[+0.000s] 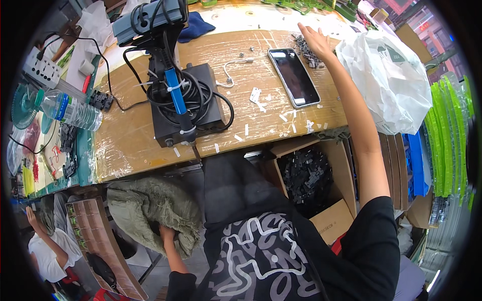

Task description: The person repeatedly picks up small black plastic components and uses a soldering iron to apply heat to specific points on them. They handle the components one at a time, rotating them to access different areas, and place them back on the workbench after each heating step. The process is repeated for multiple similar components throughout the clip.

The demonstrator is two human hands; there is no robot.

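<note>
My left hand point(168, 234) reaches into the mouth of an olive woven sack point(135, 210) below the table's front edge. Its fingers are hidden inside, so what they touch does not show. At the far right of the table my right hand point(316, 42) lies with fingers stretched out, at a pile of small grey parts point(303, 49). Nothing shows in its grasp. A phone with a dark screen point(294, 80) lies just left of my right forearm, and a white plastic bag point(384, 83) stands to the right of it.
A black box point(165, 134) with coiled cables and a blue-handled tool point(174, 90) occupies the table's middle left. White scraps point(256, 95) lie about. Below the edge, a cardboard box point(343, 165) holds black parts point(307, 175). A water bottle point(75, 113) lies left; another person point(52, 251) sits lower left.
</note>
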